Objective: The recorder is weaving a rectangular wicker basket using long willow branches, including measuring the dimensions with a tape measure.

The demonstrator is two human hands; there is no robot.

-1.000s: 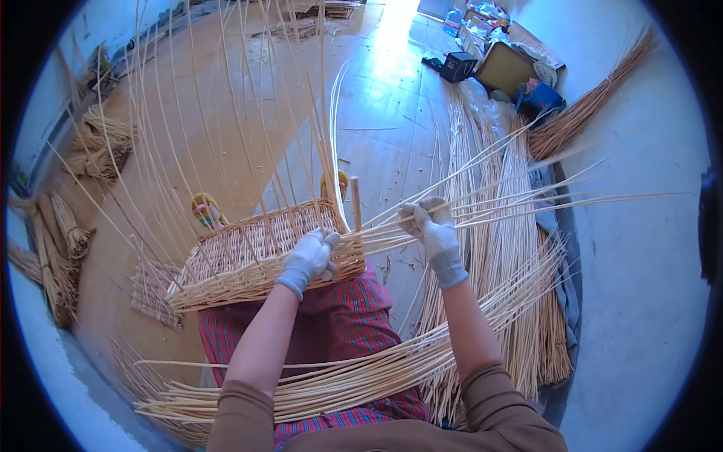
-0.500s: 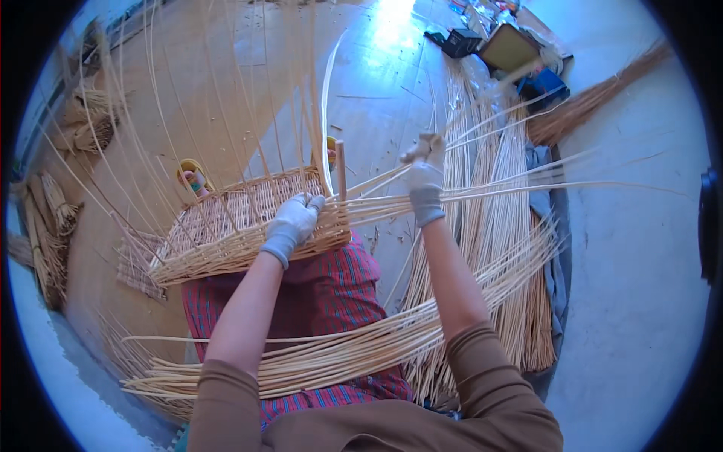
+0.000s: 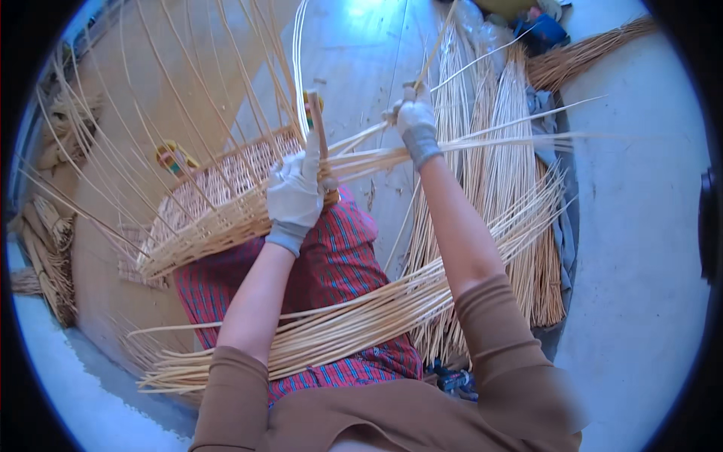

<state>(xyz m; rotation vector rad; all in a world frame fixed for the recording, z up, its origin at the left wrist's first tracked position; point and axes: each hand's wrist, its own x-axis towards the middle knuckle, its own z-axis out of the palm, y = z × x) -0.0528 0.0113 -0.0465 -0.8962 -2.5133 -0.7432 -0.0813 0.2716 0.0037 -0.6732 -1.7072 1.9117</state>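
Note:
A half-woven wicker basket (image 3: pixel 218 188) leans tilted over my lap, with long upright canes (image 3: pixel 226 90) fanning up from its far and left sides. My left hand (image 3: pixel 292 194), in a white glove with a grey cuff, grips the basket's right corner beside a short wooden post (image 3: pixel 317 124); one finger points up along the post. Out to the right, my gloved right hand (image 3: pixel 414 119) is closed on a pale cane that rises from its fist. Several loose cane ends (image 3: pixel 497 142) stretch rightward from the basket corner, passing by my right wrist.
A bundle of pale canes (image 3: pixel 339 343) lies across my lap on a red checked cloth (image 3: pixel 339 248). More cane bundles (image 3: pixel 489 188) lie on the floor at right, near a brown twig bundle (image 3: pixel 595 53). At left are piles of dry stalks (image 3: pixel 49 248).
My left hand has shifted along the basket's edge to its right corner, a finger now raised by the post. The post leans more to the left. My right hand stays out to the right.

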